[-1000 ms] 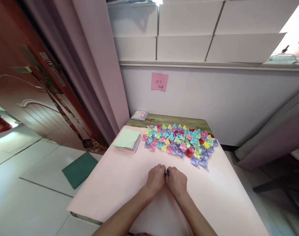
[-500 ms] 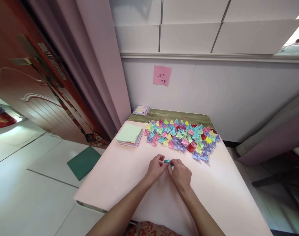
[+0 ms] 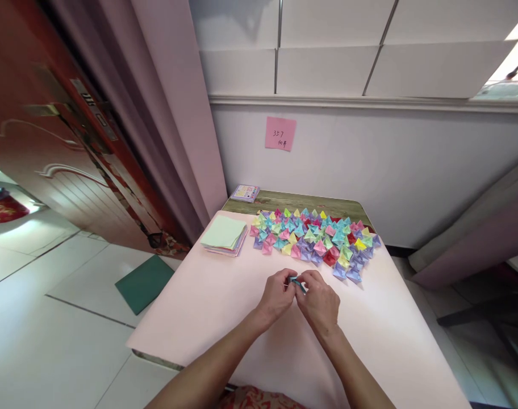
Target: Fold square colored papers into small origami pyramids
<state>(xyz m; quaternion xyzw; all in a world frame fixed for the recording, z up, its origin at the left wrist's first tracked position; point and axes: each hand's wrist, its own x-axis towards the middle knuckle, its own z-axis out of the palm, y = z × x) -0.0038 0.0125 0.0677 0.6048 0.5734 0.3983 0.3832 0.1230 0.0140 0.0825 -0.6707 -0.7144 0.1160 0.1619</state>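
Observation:
Between my two hands is a small piece of folded teal paper (image 3: 299, 284), mostly covered by fingers. My left hand (image 3: 276, 296) pinches its left side with thumb and fingers. On the other side, my right hand (image 3: 320, 300) grips the paper's right part, fingers curled and thumb close to the left thumb. Just beyond the hands, many small folded paper pieces (image 3: 310, 233) in pink, blue, purple, yellow, green and red stand close together. A stack of square coloured paper (image 3: 224, 233), pale green on top, lies to the left of them.
A pale pink cover (image 3: 191, 307) lies over the wooden table (image 3: 305, 200). Printed packets (image 3: 245, 193) sit at its back left corner, by the wall. A pink note (image 3: 280, 133) is stuck above. On the floor at left lies a green square (image 3: 145, 284), near a red-brown door (image 3: 63, 142).
My hands have shifted slightly to the right and closed in on the teal paper, which is turned and shows less. The things on the table stay put; the view has tilted slightly.

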